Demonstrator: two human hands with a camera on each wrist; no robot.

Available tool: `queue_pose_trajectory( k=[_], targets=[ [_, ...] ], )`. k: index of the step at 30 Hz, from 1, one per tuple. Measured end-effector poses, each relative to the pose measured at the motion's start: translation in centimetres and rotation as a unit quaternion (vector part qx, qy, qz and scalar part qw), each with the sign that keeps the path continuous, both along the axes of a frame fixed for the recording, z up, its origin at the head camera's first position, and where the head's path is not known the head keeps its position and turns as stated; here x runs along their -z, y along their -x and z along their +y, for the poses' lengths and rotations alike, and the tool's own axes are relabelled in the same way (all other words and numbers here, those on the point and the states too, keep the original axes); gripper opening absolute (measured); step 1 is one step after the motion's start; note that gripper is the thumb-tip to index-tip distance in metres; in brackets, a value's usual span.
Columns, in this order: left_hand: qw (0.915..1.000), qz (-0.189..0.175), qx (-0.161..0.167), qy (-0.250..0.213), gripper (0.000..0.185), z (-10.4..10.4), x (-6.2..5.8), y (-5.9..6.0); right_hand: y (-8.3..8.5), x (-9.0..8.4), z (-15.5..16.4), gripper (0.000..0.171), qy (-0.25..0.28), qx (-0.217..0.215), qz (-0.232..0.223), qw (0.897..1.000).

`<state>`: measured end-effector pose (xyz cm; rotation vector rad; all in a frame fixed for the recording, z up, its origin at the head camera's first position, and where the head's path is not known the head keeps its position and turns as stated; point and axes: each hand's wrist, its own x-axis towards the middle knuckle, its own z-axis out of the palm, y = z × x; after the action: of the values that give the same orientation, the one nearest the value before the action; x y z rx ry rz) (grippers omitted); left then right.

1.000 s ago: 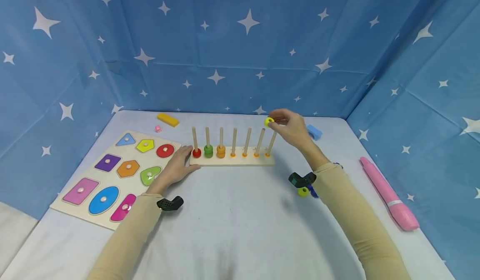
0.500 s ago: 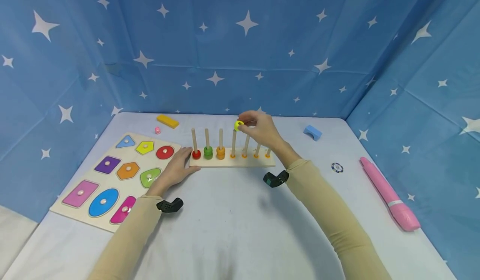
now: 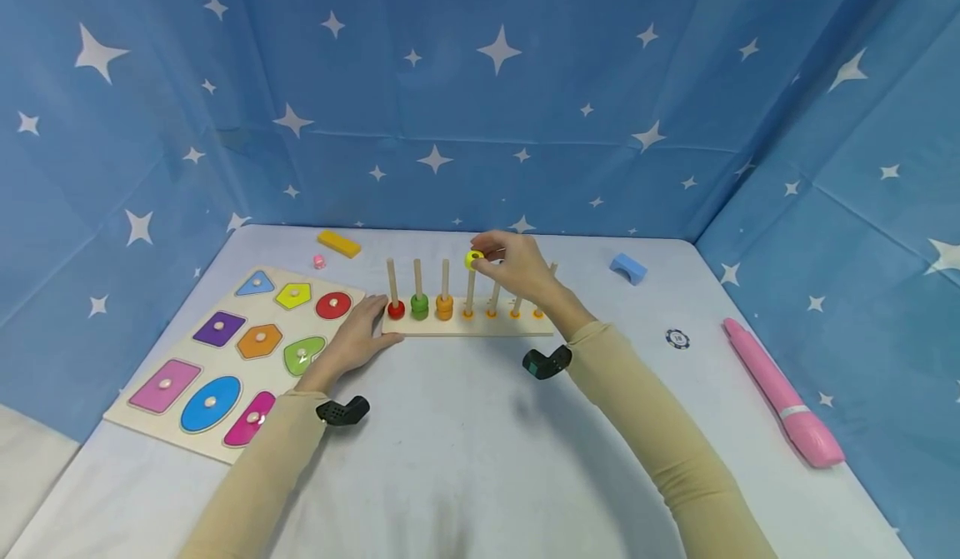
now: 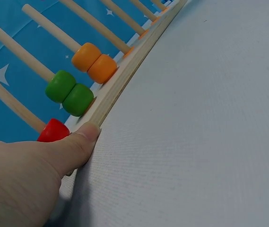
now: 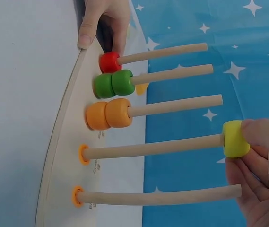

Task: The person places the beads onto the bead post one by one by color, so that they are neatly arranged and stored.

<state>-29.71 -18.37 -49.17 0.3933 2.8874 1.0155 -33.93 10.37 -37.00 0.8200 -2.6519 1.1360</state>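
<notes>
Right hand (image 5: 259,175) has a fingertip grip on the yellow bead (image 5: 235,138), threaded on the tip of the fourth peg (image 5: 153,147). Left hand (image 3: 358,338) lies open, thumb pressing the peg board (image 4: 125,78) to steady it on the bench (image 3: 465,442).

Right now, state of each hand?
Left hand: open, fingers pressing the peg board.
Right hand: pinching the yellow bead at a peg's tip.
</notes>
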Motion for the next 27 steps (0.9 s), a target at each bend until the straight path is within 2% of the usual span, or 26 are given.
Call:
queue_pose_trajectory(
  k=[7,14,21,27],
  targets=[
    [1.0000,0.002,-0.001,0.002,0.081,0.1,0.0,0.2,0.1,0.0,0.4,0.029,0.014,-0.009,0.015,1.000],
    [1.0000,0.002,-0.005,-0.004,0.081,0.0,0.1,0.0,0.0,0.2,1.4,0.028,0.039,0.008,0.005,0.999],
    [1.0000,0.004,-0.008,0.001,0.081,-0.3,0.2,0.0,-0.4,0.2,4.2,0.027,0.081,0.025,0.021,0.996],
    [1.0000,0.004,-0.003,0.005,0.082,-0.1,0.3,0.2,-1.6,0.3,6.9,0.028,0.086,0.041,0.034,0.995]
  ],
)
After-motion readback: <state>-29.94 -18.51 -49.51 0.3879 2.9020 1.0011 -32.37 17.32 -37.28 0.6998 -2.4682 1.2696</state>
